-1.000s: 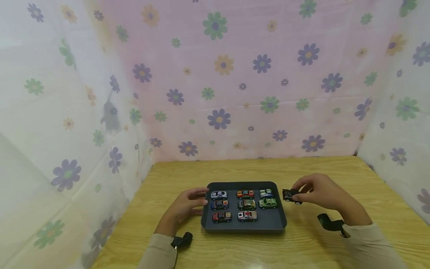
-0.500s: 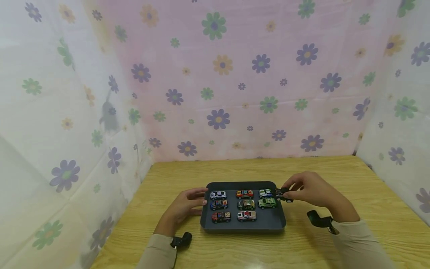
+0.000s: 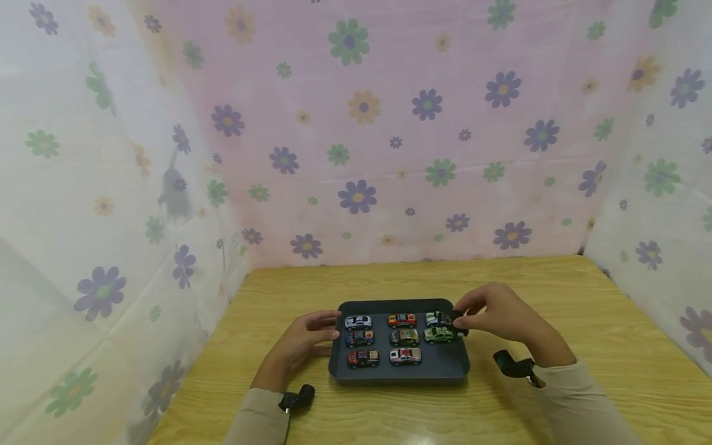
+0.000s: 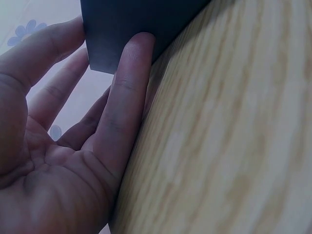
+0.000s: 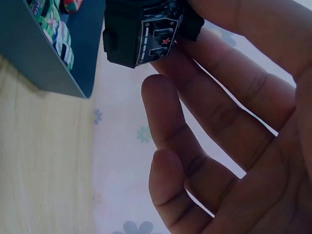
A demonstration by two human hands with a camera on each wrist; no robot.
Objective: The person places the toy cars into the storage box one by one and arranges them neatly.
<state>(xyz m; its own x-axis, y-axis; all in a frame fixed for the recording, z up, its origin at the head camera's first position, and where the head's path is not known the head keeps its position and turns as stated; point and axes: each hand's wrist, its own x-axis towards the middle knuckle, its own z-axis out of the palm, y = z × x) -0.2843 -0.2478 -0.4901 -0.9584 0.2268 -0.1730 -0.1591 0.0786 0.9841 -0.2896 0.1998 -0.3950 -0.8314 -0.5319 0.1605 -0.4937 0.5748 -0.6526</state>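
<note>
A dark grey rectangular tray [image 3: 399, 373] holds several small toy cars in rows. My left hand [image 3: 300, 339] is at the tray's left end, its fairly straight fingers touching the outer wall; a fingertip presses flat on that wall [image 4: 126, 29] in the left wrist view. Between thumb and fingers, my right hand [image 3: 497, 314] pinches a black toy car [image 5: 156, 39] with a red star and silver trim. In the head view that car overlaps the tray's right rim, close beside the green-and-white car [image 3: 431, 319] and the green car [image 3: 438, 335].
The tray lies on a wood-grain table [image 3: 311, 284]. Flowered cloth [image 3: 389, 154] hangs behind and at both sides. In the tray are a white car [image 3: 358, 322], a red car [image 3: 402, 319] and others. Black wrist devices [image 3: 296, 398] sit on both wrists.
The right hand has carried the black toy car leftward, from beside the tray to over its right rim. The left hand keeps its place at the tray. The head view has shifted slightly.
</note>
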